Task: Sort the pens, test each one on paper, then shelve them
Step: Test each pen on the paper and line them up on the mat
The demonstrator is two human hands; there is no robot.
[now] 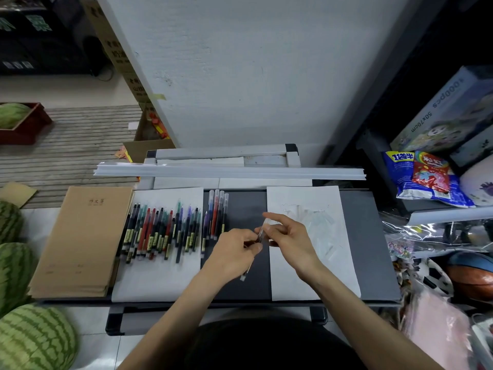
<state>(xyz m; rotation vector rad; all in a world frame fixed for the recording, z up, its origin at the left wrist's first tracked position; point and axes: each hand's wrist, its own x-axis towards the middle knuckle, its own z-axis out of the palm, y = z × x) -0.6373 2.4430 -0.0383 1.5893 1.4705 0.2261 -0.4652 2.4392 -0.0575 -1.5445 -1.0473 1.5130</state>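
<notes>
Above the dark table (373, 249), my left hand (234, 249) grips the barrel of a pen (246, 271), whose lower end sticks out below the hand. My right hand (288, 233) pinches the pen's clear cap (264, 228) at the upper end. Several coloured pens (160, 231) lie in a row on a white sheet (157, 279) at the left. A small group of capped pens (217, 214) lies on the dark table beside that sheet. The test paper (306, 279) with faint scribbles lies under my right hand.
A stack of brown notebooks (82, 236) lies at the table's left end. Long white strips (229, 170) lie across the back edge. Watermelons (32, 337) sit on the floor at the left. Snack bags (424, 174) and boxes fill shelves at the right.
</notes>
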